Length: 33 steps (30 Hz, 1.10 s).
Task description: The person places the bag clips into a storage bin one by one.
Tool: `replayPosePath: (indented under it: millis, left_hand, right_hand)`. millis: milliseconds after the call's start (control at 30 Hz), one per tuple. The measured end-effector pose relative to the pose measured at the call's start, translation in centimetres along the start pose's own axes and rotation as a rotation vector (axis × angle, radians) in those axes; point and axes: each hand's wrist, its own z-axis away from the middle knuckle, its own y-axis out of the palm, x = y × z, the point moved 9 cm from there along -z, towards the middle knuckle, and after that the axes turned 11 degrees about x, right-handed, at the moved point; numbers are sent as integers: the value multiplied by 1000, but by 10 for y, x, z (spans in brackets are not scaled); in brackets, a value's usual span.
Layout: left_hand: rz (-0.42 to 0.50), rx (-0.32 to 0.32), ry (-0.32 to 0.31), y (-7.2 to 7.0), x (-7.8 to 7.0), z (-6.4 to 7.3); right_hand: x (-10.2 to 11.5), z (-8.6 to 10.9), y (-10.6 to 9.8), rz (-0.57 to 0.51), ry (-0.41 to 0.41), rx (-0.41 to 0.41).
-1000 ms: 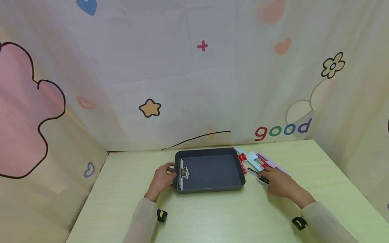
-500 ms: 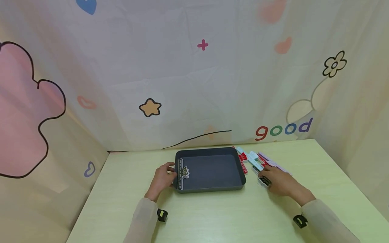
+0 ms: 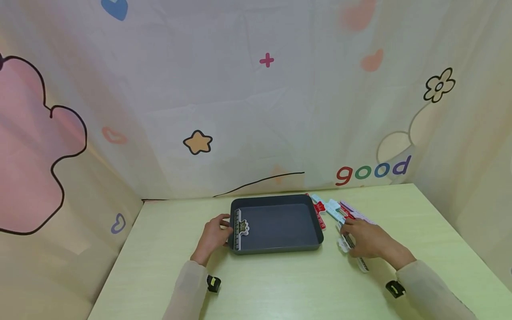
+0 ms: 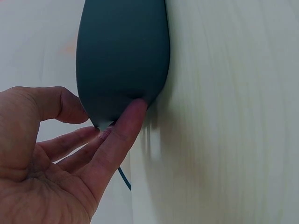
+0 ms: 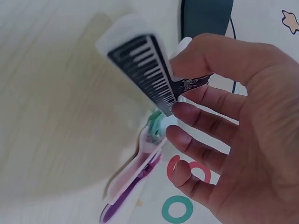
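Observation:
On the left side, my left hand (image 3: pixel 212 235) holds the near end wall of a dark grey rectangular tray (image 3: pixel 280 229); the left wrist view shows the thumb at the rim and the index fingertip against the tray's outer wall (image 4: pixel 124 51). Inside the tray, along its left wall, lies a black-and-white piano-key clip (image 3: pixel 237 235) with a scalloped tab. Right of the tray, my right hand (image 3: pixel 370 240) pinches another piano-key clip (image 5: pixel 142 67) between thumb and fingers. This one is tilted, its end raised toward the right wrist camera.
Beyond my right hand lie a red clip (image 3: pixel 320 213), a light-blue clip (image 3: pixel 333 208) and a lilac clip (image 3: pixel 357 214), with a second red one (image 3: pixel 347 212) partly covered. A patterned curtain (image 3: pixel 240 111) stands behind the pale table (image 3: pixel 260 289).
The piano-key clip at my right hand has turned and come toward me, its end now showing below the fingers. My left hand and the tray stay put.

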Motion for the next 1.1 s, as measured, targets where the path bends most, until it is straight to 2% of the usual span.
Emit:
replayPosePath:
  millis: [300, 700, 1100]
  left_hand:
    - [-4, -4, 3, 0, 0, 0]
    - [-4, -4, 10, 0, 1, 0]
    - [-3, -2, 0, 0, 3, -1]
  right_hand:
    - [4, 1, -12, 43, -19, -43]
    - [20, 6, -33, 89, -57, -109]
    - [28, 4, -48, 116, -50, -86]
